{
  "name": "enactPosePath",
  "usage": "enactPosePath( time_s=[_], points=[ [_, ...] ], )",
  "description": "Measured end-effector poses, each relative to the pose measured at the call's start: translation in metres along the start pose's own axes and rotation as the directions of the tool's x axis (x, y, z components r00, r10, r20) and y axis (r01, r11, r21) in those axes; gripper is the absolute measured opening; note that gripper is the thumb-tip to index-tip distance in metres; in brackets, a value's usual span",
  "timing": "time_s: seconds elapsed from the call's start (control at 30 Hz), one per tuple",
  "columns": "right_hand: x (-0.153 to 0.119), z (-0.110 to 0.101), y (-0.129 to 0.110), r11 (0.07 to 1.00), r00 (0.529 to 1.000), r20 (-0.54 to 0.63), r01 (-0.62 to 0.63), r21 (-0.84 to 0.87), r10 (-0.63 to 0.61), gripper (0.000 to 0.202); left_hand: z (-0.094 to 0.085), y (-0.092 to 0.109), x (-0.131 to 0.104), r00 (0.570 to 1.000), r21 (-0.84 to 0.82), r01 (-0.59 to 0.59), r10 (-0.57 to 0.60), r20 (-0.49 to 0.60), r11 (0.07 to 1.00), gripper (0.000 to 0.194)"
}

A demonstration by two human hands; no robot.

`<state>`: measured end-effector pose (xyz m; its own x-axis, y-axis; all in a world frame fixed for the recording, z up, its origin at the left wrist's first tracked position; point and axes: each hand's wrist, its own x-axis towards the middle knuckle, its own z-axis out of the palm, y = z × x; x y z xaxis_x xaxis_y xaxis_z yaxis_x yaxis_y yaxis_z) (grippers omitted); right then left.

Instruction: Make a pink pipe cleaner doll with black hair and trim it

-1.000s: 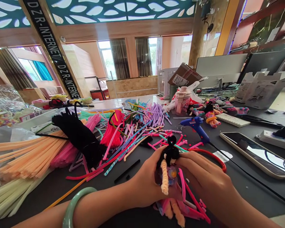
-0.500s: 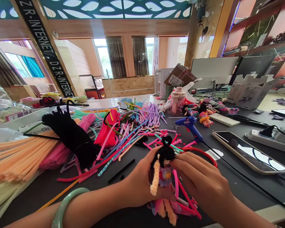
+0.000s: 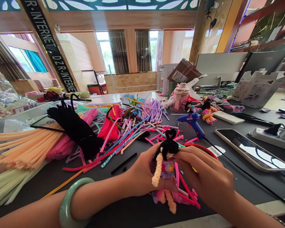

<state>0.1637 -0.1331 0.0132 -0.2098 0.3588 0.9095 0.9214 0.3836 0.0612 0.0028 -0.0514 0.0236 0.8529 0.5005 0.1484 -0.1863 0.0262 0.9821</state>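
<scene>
A doll made of fuzzy pipe cleaners (image 3: pixel 168 167) is upright in front of me, with black hair tied in a loop on top, a peach arm hanging down and a pink and lilac dress. My left hand (image 3: pixel 144 174) is wrapped round its body from the left. At the doll's head and right side, my right hand (image 3: pixel 204 174) has its fingers curled and pressed in; its thumb is hidden. A small bit of yellow shows beneath the right fingers. Peach legs stick out below my left hand, over pink and red pipe-cleaner pieces (image 3: pixel 188 193).
Bundles of black (image 3: pixel 78 131), peach (image 3: pixel 30 150) and hot pink pipe cleaners (image 3: pixel 111 123) lie left and ahead. Beyond my right hand are a blue glue gun (image 3: pixel 192 123) with its cord, a phone (image 3: pixel 251 150) and a power strip (image 3: pixel 270 137). Finished-looking dolls (image 3: pixel 207 112) lie behind.
The view has shifted slightly, so the table's things appear further right. Both hands stay on the doll; a bit of yellow now shows beneath the right fingers.
</scene>
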Motion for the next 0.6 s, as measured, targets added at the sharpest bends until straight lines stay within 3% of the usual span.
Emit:
enactPosePath(
  time_s=[0.23, 0.33, 0.47, 0.6],
  points=[
    [0.001, 0.002, 0.002, 0.998, 0.999, -0.023, -0.027, 0.059, 0.029, 0.016, -0.004, -0.001, 0.003, 0.995, -0.016, 0.056, -0.057, -0.076, 0.998, 0.061],
    [0.003, 0.0, 0.0, 0.99, 0.995, -0.016, -0.094, 0.108, 0.096, 0.013, -0.004, -0.001, 0.004, 0.998, -0.018, 0.051, -0.052, -0.043, 0.999, 0.062],
    [0.006, -0.003, -0.003, 0.973, 0.984, -0.012, -0.176, 0.149, 0.18, 0.006, 0.0, -0.003, 0.003, 1.0, -0.009, 0.004, -0.004, -0.021, 1.0, 0.067],
    [0.007, -0.003, -0.009, 0.978, 0.986, -0.033, -0.157, 0.141, 0.163, 0.009, 0.004, -0.007, -0.001, 0.992, 0.087, -0.081, 0.089, -0.091, 0.993, 0.07]
  ],
)
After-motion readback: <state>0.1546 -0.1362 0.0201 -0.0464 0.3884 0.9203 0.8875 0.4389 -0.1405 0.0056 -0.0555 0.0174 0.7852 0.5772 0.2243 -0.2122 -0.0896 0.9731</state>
